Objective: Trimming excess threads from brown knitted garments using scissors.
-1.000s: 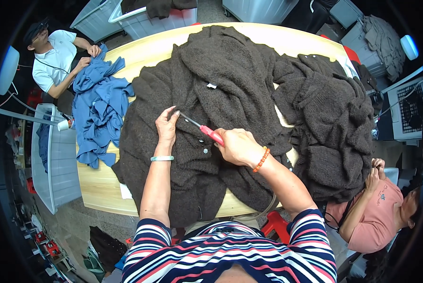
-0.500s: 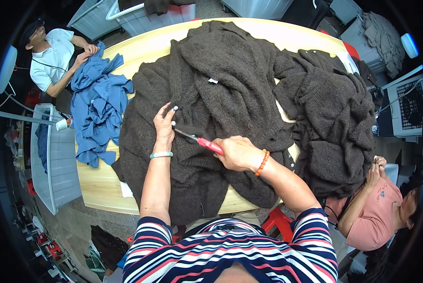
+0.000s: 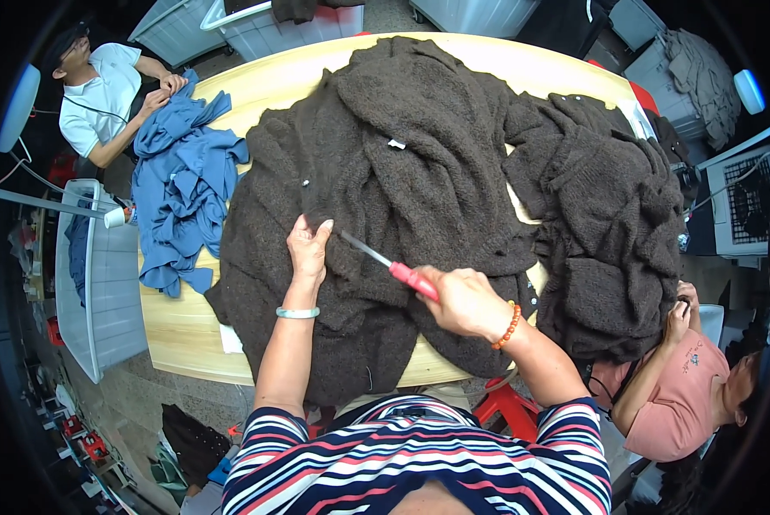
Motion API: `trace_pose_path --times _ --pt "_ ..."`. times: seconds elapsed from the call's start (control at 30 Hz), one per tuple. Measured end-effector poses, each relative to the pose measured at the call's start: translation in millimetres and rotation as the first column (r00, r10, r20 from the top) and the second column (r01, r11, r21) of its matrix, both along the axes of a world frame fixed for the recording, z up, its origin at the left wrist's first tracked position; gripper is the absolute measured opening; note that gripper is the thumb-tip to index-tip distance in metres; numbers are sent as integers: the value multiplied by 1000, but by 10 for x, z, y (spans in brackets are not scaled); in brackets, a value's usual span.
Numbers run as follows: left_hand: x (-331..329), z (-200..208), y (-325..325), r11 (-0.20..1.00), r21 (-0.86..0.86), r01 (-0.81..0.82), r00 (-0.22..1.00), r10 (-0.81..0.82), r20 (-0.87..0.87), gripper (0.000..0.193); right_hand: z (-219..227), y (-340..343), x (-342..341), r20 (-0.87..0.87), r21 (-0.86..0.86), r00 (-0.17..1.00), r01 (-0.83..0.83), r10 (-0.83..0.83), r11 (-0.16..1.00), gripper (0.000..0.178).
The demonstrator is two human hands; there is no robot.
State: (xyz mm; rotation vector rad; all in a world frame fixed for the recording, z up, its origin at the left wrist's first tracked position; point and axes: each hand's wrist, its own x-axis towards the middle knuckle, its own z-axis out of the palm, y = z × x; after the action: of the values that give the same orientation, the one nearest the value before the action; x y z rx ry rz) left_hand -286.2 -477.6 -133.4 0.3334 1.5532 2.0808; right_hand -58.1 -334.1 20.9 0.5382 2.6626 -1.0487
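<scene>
Dark brown knit garments (image 3: 436, 163) are heaped over the middle of the table in front of me. My left hand (image 3: 308, 249) is closed on a fold of the knit, thumb against fingers. Just beyond it a small pale button (image 3: 305, 182) shows on the cloth. In my right hand (image 3: 469, 302) is a red-handled tool (image 3: 412, 279) with a slim metal shaft, fingers wrapped round the grip. The shaft points left, its tip close to the fold by my left thumb. What the tip touches is too small to tell. A white label (image 3: 396, 144) lies on the heap.
A second brown knit pile (image 3: 608, 215) covers the table's right side, blue garments (image 3: 183, 180) its left. One co-worker (image 3: 102, 94) handles the blue cloth; another in pink (image 3: 677, 386) sits at right. A grey bin (image 3: 110, 283) stands left. A red stool (image 3: 507, 408) is below the table.
My left hand has moved slightly nearer and closed onto the knit from a more spread pose. My right hand and the tool have shifted right and a little nearer to me.
</scene>
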Motion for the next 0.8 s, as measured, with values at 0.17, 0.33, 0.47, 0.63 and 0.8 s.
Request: trace_pose_path --times 0.17,0.33,0.47,0.63,0.8 --pt "96 -73 -46 991 -130 -44 997 35 -71 22 -20 -144 97 72 -40 972 -219 221 975 28" --pt "291 25 -250 988 -104 -114 987 100 -128 41 31 -11 254 5 -72 997 -82 83 994 39" --pt "164 342 -277 1000 12 3 981 -6 195 54 50 -3 271 47 -64 999 7 -4 998 35" --pt "-435 405 100 975 161 -150 826 34 563 50 98 -60 177 1 -57 999 33 -33 998 34" --pt "-589 328 499 957 139 -253 890 174 422 30 120 -14 77 -97 -27 992 84 -86 996 33"
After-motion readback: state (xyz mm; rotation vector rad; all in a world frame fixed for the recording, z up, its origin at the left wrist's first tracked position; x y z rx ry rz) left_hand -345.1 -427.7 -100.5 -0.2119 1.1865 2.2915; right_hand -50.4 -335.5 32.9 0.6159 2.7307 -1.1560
